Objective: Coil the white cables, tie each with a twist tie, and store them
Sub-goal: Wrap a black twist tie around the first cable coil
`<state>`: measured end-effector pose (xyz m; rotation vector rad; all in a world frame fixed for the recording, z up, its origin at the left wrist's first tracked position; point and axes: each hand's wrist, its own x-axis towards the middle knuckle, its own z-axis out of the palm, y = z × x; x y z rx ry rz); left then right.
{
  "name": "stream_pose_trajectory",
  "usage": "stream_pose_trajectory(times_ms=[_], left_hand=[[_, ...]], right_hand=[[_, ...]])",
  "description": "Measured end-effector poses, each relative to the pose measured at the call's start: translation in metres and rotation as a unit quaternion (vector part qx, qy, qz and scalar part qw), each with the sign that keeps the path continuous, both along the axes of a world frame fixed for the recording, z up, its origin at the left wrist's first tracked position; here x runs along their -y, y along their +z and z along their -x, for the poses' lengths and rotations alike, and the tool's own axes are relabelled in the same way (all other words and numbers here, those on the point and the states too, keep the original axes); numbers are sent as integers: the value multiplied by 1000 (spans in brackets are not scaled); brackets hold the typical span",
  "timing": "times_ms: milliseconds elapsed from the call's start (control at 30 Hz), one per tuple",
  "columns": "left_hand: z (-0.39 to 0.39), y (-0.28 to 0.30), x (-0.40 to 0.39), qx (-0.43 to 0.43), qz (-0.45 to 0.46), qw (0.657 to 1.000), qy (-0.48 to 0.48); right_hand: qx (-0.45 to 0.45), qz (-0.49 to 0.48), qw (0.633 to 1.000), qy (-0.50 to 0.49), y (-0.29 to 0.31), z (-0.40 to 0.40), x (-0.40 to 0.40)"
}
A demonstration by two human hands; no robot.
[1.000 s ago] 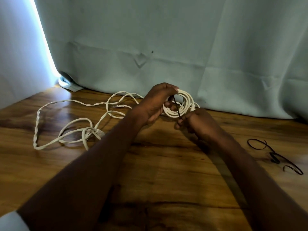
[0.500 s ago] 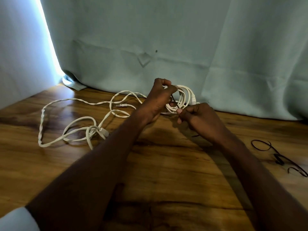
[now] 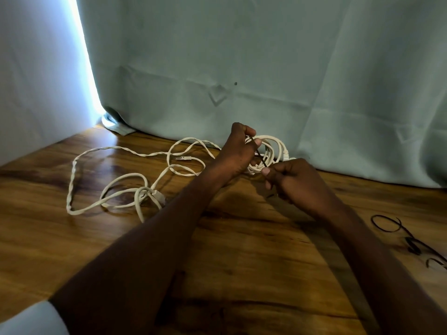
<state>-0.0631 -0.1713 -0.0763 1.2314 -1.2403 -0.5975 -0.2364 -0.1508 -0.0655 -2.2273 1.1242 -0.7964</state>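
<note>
I hold the coiled bundle of white round cable (image 3: 268, 153) up off the glossy brown wooden desk (image 3: 242, 250), near the pale green curtain (image 3: 266, 68) at its far edge. My left hand (image 3: 238, 151) has a clenched grip around one side of the coil, fingers curled over the loops, while my right hand (image 3: 294, 183) pinches the lower end of a thin black wire twist tie (image 3: 258, 154) that runs slantwise across the coil toward my left thumb.

I judge the cable light and springy: the loops will want to fan open if my left grip slackens, so the best hold is where all the turns bunch together, right at the tie. The tie looks thin and stiff enough to keep a bend, but small and easy to let slip; it wants pinching close to its ends, then twisting.

A second long white twisted cable (image 3: 116, 184) lies loose on the desk to the left, with a pale plug (image 3: 183, 158) near its middle. Spare black twist ties (image 3: 408, 240) lie at the right edge, partly cut off. My left hand hides how the tie passes behind the coil, and I cannot tell whether it goes all the way round yet. No storage place is in view
</note>
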Motion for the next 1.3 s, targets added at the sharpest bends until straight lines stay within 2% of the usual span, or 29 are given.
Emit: stream_pose_trajectory(times_ms=[100,200,367,467,533,633,733,800,900,1000,1033,1133,1233,1300], left_hand=[[0,-4,3,11,-2,1000,26],[1,-6,4,51,26,997,45],[16,-13,-1,173,91,980,25],[23,-11,-4,240,124,963,-20],[27,-8,-7,242,128,960,-66],[34,-3,-14,224,98,959,-141],[40,2,-21,222,80,952,-193],[45,6,-27,216,90,948,-215],[59,13,-35,205,131,946,-213],[71,14,-35,195,170,954,-150],[72,14,-34,205,184,954,-119],[67,12,-30,229,213,949,-48],[58,13,-28,201,195,960,-28],[53,13,-27,171,172,970,-15]], right_hand=[[113,-110,986,43,6,3,2],[217,-177,957,78,9,9,7],[395,-297,859,129,13,23,19],[499,-343,785,132,16,29,25],[556,-368,735,122,15,32,29],[609,-395,681,96,12,39,36],[614,-439,651,78,11,51,41],[589,-464,659,54,9,56,41],[550,-465,694,-10,4,59,46],[534,-479,696,-28,4,50,44],[520,-476,709,-29,4,47,45],[385,-421,821,-25,2,38,40],[326,-408,851,-62,3,34,35],[289,-317,895,-121,5,29,26]])
